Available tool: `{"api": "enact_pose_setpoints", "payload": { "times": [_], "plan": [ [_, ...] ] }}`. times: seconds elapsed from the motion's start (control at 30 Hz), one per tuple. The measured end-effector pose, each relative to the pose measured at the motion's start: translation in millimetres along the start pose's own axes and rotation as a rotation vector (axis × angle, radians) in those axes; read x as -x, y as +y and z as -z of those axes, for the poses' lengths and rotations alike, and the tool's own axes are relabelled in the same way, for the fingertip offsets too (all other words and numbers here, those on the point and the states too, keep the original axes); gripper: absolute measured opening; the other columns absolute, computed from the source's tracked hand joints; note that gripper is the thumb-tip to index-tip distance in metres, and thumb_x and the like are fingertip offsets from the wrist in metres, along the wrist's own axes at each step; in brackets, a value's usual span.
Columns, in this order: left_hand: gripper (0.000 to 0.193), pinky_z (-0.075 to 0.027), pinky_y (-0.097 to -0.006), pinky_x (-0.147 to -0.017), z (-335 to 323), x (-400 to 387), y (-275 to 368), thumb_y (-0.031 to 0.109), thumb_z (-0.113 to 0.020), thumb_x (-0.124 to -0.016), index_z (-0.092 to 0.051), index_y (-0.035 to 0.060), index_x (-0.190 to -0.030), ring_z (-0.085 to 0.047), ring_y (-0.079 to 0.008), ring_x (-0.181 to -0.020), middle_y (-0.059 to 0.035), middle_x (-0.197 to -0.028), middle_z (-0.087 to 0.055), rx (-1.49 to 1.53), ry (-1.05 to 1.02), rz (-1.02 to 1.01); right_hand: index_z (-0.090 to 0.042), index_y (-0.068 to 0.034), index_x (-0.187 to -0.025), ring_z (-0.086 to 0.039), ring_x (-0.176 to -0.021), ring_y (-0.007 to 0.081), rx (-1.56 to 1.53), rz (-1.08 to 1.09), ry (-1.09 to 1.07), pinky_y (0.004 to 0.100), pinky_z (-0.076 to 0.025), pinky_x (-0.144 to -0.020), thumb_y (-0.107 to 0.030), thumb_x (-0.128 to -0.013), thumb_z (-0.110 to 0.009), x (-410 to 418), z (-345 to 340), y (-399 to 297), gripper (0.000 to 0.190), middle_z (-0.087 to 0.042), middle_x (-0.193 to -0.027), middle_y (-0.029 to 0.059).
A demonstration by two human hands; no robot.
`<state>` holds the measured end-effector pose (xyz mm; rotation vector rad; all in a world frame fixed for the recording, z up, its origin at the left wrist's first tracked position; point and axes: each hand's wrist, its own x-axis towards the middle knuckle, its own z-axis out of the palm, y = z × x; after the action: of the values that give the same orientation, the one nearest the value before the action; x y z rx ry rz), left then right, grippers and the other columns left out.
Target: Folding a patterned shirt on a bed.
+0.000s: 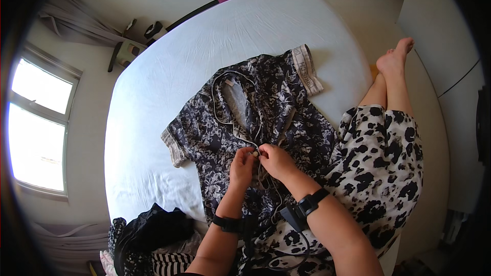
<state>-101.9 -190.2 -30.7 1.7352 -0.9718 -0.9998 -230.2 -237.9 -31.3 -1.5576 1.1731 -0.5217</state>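
Observation:
A dark short-sleeved pajama-style shirt (215, 134) with a pale butterfly print, white piping and light cuffs lies spread, front up, its collar pointing away from me. At its front opening, my left hand (241, 168) pinches the edge beside a round pale button (255, 154). Just to the right, my right hand (277, 161) grips the piped edge of the front between thumb and fingers. The fingertips nearly meet around the button, so whether it sits in a buttonhole is hidden. Below my hands the two front edges part slightly. Each wrist wears a black strap.
The shirt rests on a bed with a pale fitted sheet (153, 96). Piled dark and striped clothes (153, 234) lie at the lower left. My legs, in black-and-white spotted fabric (378, 176), stretch along the right edge. A cable (307, 249) loops below the right wrist's device.

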Motion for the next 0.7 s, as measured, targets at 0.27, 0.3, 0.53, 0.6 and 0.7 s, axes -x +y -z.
{"api": "enact_pose_setpoints", "payload": {
  "times": [0.27,0.3,0.53,0.6,0.7],
  "plan": [
    [0.026,-0.042,-0.0208,-0.052,36.1,-27.3,7.0,0.006,-0.053,-0.082,-0.052,0.0063,-0.108,-0.051,-0.0082,-0.06,0.0,-0.075,-0.053,-0.178,0.011,-0.048,-0.058,-0.005,-0.101,-0.06,-0.08,0.029,-0.169,0.074,0.157,0.0356,-0.047,-0.071,-0.012,-0.078,-0.052,-4.2,14.4,-10.5,0.024,-0.062,-0.085,0.0133],
    [0.024,-0.042,-0.0207,-0.053,47.0,-35.7,12.0,0.007,-0.054,-0.082,-0.054,0.0059,-0.106,-0.052,-0.0081,-0.061,0.0,-0.075,-0.054,-0.243,0.02,-0.08,-0.059,-0.005,-0.101,-0.061,-0.077,0.0261,-0.21,0.093,0.166,0.0331,-0.047,-0.069,-0.012,-0.079,-0.054,-8.5,18.8,-10.7,0.023,-0.062,-0.082,0.0124],
    [0.024,-0.045,-0.0329,-0.078,114.7,-105.0,37.0,0.012,-0.06,-0.075,-0.059,0.0066,-0.098,-0.057,-0.0247,-0.089,-0.0106,-0.098,-0.058,-0.734,0.033,-0.139,-0.057,-0.001,-0.103,-0.054,-0.061,0.01,-0.387,0.07,0.172,0.0221,-0.046,-0.056,-0.013,-0.083,-0.053,-28.5,134.5,-60.1,0.023,-0.059,-0.085,0.0054],
    [0.026,-0.044,-0.034,-0.082,130.0,-122.5,27.5,0.014,-0.06,-0.075,-0.058,0.0075,-0.1,-0.055,-0.0258,-0.095,-0.0103,-0.102,-0.056,-0.838,0.063,-0.189,-0.057,-0.001,-0.102,-0.054,-0.065,0.0095,-0.328,0.08,0.197,0.0215,-0.046,-0.056,-0.011,-0.083,-0.053,-35.1,168.3,-58.6,0.022,-0.058,-0.086,0.0056],
    [0.036,-0.038,-0.0368,-0.091,140.9,-146.7,22.0,0.018,-0.061,-0.075,-0.053,0.0103,-0.109,-0.045,-0.0274,-0.111,-0.0082,-0.115,-0.051,-0.992,0.08,-0.183,-0.058,-0.001,-0.1,-0.054,-0.066,0.0092,-0.086,0.042,0.243,0.0224,-0.045,-0.055,-0.013,-0.083,-0.053,-45.6,209.4,-52.2,0.021,-0.059,-0.086,0.0049]
  ]
}}
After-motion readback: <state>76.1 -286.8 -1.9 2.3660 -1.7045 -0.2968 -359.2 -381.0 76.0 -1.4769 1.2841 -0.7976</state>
